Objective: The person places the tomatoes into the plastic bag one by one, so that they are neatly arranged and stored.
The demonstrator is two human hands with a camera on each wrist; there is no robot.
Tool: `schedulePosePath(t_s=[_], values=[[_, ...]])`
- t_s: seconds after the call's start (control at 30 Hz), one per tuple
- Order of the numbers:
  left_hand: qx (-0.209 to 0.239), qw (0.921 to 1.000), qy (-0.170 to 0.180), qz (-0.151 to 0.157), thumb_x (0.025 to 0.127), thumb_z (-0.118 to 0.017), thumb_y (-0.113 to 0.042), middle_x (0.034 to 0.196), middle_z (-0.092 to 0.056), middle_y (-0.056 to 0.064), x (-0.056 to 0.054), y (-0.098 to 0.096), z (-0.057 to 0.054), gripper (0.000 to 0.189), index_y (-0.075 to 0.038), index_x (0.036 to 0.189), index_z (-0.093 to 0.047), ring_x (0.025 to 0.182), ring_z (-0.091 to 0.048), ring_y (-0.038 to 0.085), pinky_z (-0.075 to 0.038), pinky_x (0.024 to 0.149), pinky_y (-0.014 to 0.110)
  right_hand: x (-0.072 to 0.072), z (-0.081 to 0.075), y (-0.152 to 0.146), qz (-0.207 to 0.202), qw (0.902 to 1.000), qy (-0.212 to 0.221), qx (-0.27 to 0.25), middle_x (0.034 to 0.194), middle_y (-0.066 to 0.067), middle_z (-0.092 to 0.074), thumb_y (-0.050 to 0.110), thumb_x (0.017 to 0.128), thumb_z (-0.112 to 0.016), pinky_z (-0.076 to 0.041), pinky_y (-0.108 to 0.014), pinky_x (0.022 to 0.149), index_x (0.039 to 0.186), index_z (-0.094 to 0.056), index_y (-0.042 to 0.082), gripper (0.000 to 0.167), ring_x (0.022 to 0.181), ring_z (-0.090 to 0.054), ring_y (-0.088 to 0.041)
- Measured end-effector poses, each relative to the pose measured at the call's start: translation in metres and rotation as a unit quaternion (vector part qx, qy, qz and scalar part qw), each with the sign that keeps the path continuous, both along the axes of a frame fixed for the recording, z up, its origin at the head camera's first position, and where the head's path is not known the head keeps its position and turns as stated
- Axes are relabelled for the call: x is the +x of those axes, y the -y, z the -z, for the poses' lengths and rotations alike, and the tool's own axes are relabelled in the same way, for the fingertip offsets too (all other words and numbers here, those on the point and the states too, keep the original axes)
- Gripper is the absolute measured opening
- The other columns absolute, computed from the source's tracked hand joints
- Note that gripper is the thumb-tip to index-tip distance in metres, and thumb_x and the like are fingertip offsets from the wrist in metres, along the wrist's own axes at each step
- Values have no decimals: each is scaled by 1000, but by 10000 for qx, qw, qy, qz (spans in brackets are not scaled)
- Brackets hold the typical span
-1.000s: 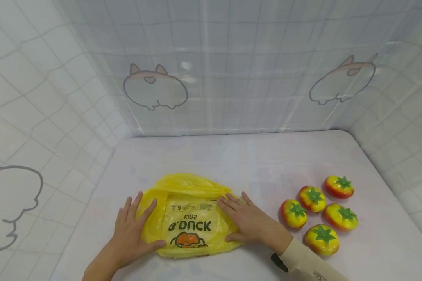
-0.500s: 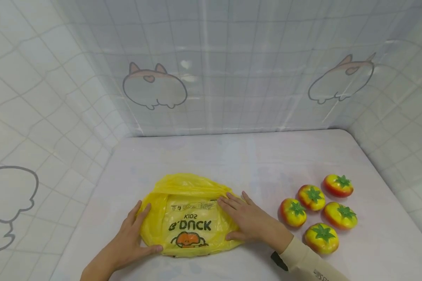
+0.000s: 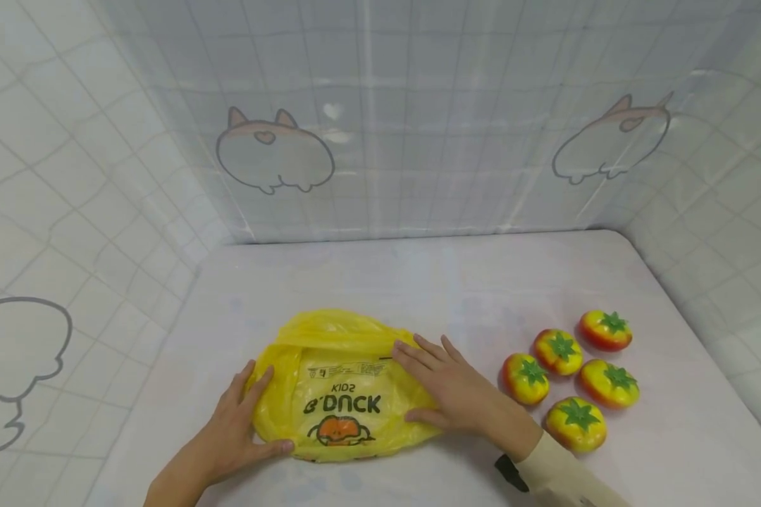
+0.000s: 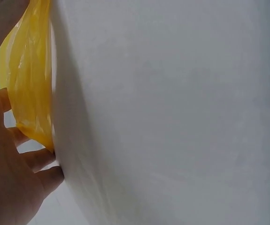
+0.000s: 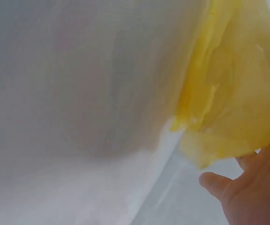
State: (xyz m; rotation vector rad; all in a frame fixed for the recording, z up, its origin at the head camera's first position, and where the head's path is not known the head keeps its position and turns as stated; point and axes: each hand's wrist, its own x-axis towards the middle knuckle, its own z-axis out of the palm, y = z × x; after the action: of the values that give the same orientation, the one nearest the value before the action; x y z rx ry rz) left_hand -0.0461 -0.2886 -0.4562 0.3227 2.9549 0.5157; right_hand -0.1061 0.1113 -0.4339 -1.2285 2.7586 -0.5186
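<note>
A yellow plastic bag (image 3: 339, 394) lies flat on the table, printed with dark lettering and an orange duck face. My left hand (image 3: 228, 429) is at its left edge, fingers extended and thumb along the bag's near left corner. In the left wrist view, the fingers (image 4: 40, 159) touch the bag's yellow side (image 4: 31, 70). On the bag's right side rests my right hand (image 3: 453, 391), fingers straight and slightly spread. The right wrist view shows that hand (image 5: 257, 187) against the crinkled bag (image 5: 238, 93), most of its fingers hidden.
To the right sit several red-and-yellow fruits (image 3: 558, 352) with green star-shaped leaf tops, like tomatoes or persimmons. A pale table (image 3: 355, 274) extends behind the bag. Sheets with a grid pattern and cartoon animals (image 3: 275, 155) enclose the table on three sides.
My left hand's fingers have drawn closer together and down along the bag's left edge. The right hand has shifted slightly, its fingertips a little higher. The bag stays nearly in place.
</note>
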Motion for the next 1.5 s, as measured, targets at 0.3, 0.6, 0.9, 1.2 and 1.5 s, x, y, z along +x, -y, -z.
schedulePosePath(t_s=[0.3, 0.6, 0.9, 1.2, 1.5], values=[[-51, 10000, 57, 17, 71, -78, -76, 164, -11, 31, -1, 1, -3, 126, -11, 163, -23, 140, -28, 63, -39, 101, 78, 14, -19, -26, 901, 9934, -695, -151, 168, 1, -31, 60, 93, -67, -24, -62, 123, 163, -29, 19, 90, 155, -28, -30], [-186, 9996, 196, -109, 70, -74, -81, 166, -9, 30, -2, -1, -4, 127, -13, 163, -22, 142, -26, 63, -39, 101, 78, 26, -41, -66, 1928, 9704, -1291, -663, 164, 0, -39, 62, 83, -77, -29, -60, 121, 161, -35, 21, 98, 150, -38, -33], [-169, 9994, 272, -109, 71, -73, -81, 167, -9, 29, -1, 0, -4, 126, -15, 164, -20, 142, -25, 66, -41, 99, 78, 46, -45, -103, 2348, 9451, -1941, -1186, 153, -9, -53, 75, 87, -62, -18, -36, 128, 154, -48, 13, 93, 140, -48, -38], [-157, 9992, 343, -142, 70, -72, -83, 167, -9, 28, 2, 1, -4, 126, -16, 164, -20, 142, -26, 64, -42, 99, 77, 73, -36, -135, 2959, 9300, -1818, -1205, 155, -13, -50, 65, 76, -82, -22, -49, 127, 156, -44, 15, 102, 140, -45, -37], [-138, 9996, 233, -88, 70, -72, -83, 167, -10, 28, 1, 1, -5, 127, -16, 164, -20, 142, -27, 65, -43, 99, 76, 111, -14, -152, 4458, 8940, -371, -256, 150, -30, -43, 65, 71, -85, -39, -79, 93, 165, -21, 20, 122, 123, -45, -54]])
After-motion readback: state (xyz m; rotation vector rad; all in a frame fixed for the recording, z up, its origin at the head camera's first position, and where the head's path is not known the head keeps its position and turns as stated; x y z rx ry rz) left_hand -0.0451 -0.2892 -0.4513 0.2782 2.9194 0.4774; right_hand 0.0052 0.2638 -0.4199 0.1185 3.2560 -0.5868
